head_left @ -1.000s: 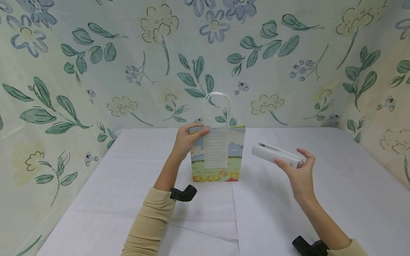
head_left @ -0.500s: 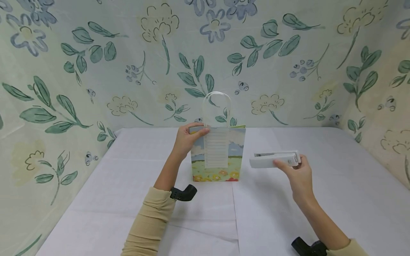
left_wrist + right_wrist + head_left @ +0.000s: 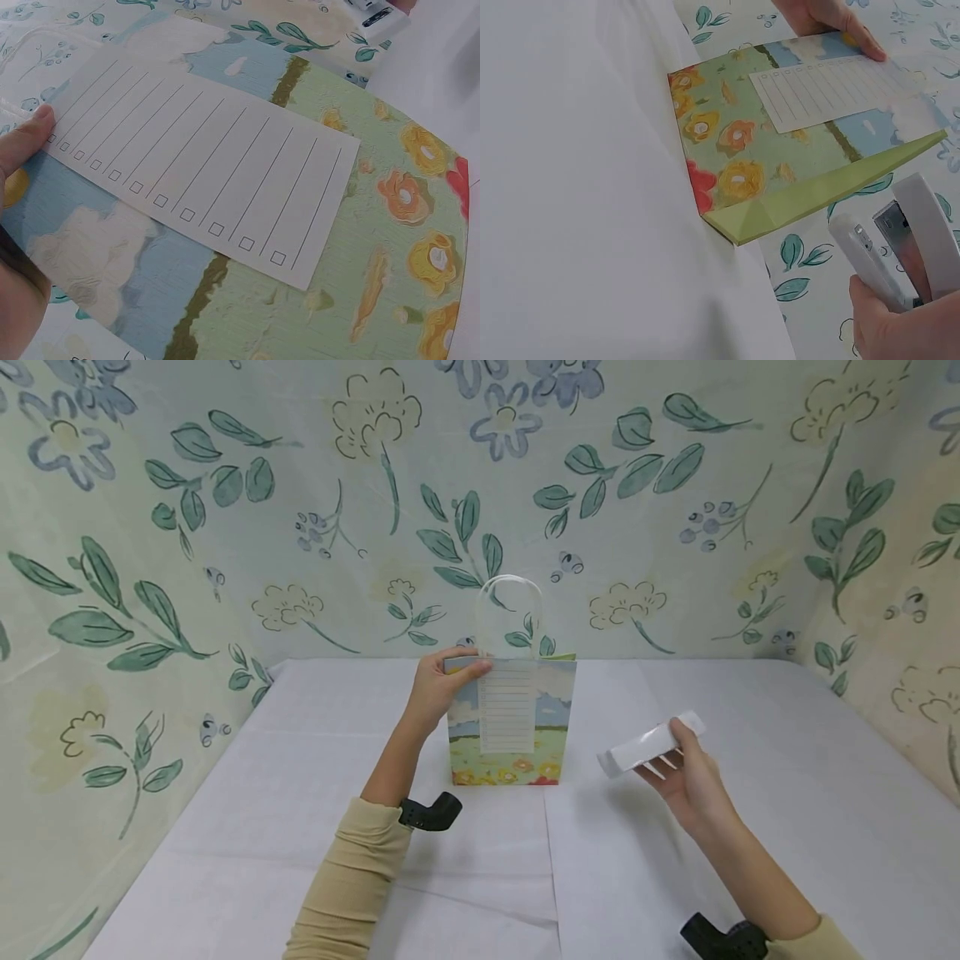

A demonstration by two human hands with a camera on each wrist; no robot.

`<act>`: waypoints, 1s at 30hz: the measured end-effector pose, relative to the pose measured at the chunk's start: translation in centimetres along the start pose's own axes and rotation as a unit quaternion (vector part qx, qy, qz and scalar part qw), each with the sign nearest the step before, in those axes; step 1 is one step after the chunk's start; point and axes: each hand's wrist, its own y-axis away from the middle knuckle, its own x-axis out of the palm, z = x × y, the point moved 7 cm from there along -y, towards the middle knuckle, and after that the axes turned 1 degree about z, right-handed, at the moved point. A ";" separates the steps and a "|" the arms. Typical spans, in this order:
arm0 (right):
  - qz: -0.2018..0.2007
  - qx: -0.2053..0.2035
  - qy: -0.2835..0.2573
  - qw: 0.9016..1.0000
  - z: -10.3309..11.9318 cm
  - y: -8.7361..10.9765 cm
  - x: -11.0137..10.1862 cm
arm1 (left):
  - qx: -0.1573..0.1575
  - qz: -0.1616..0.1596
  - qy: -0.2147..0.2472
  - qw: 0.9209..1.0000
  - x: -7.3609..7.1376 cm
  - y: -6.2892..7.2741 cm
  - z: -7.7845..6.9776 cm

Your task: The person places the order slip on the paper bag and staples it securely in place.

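Observation:
A paper gift bag [image 3: 555, 693] painted with sky and flowers stands upright on the white table, its white handles [image 3: 510, 578] raised. My left hand [image 3: 442, 687] pinches the bag's top left rim, thumb over the upper corner of a lined checklist sheet [image 3: 507, 710] lying flat against the front. Small checkboxes run down one side of the sheet [image 3: 202, 172]. To the right of the bag, my right hand [image 3: 693, 777] grips a white stapler [image 3: 645, 747] above the table. In the right wrist view the stapler [image 3: 930, 240] has its two arms spread apart, apart from the bag.
White cloth with fold creases covers the table [image 3: 300, 860]. Behind and at both sides hangs a fabric backdrop [image 3: 300, 485] printed with flowers and leaves. A black wrist camera [image 3: 431, 812] sits on my left wrist, another [image 3: 723, 937] on my right.
My right hand has turned the stapler over, so it tilts down toward the left and its smooth side faces the head camera. My left hand and the bag stay in place.

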 end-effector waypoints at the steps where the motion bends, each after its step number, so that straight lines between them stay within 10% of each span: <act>1: 0.005 0.009 -0.002 1.000 -0.1 -0.1 0.0 | 0.000 0.001 0.000 1.000 0.0 0.0 0.0; 16: 0.048 0.104 -0.123 0.986 -0.9 -0.1 2.1 | -0.001 -0.002 -0.003 1.000 0.0 -0.1 0.1; 30: 0.099 0.090 -0.162 0.978 0.0 -0.7 4.2 | 0.000 0.000 -0.005 1.000 0.0 -0.1 0.2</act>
